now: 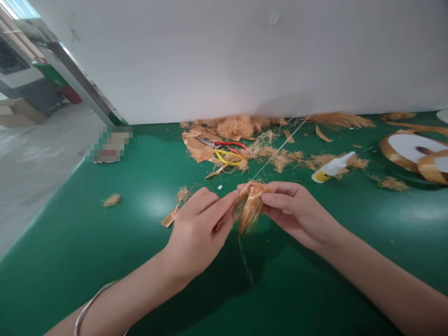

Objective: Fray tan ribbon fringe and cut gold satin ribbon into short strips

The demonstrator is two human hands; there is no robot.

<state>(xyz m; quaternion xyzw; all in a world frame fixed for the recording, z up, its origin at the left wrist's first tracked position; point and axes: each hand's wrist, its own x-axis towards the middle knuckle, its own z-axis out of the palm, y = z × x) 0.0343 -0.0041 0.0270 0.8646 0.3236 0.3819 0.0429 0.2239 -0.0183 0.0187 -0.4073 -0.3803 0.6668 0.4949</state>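
Note:
Between both hands, above the green table, hangs a small bundle of shiny golden-brown fringed ribbon [252, 207]. My left hand [203, 224] pinches its left side, fingers closed. My right hand [294, 205] grips its upper right edge between thumb and fingers. A thin white thread [280, 148] runs taut from the top of the bundle up to the right, toward the back of the table. Loose fine strands [246, 261] dangle beneath it. The fingertips behind the bundle are partly hidden.
Scissors [224, 148] with red and yellow handles lie among tan shredded fibres [238, 126] at the back. A white glue bottle [332, 167] lies tilted at right, near ribbon rolls [402, 149]. A white wall [224, 60] bounds the green table [122, 252]. A blurred-out item [110, 145] sits at the left edge.

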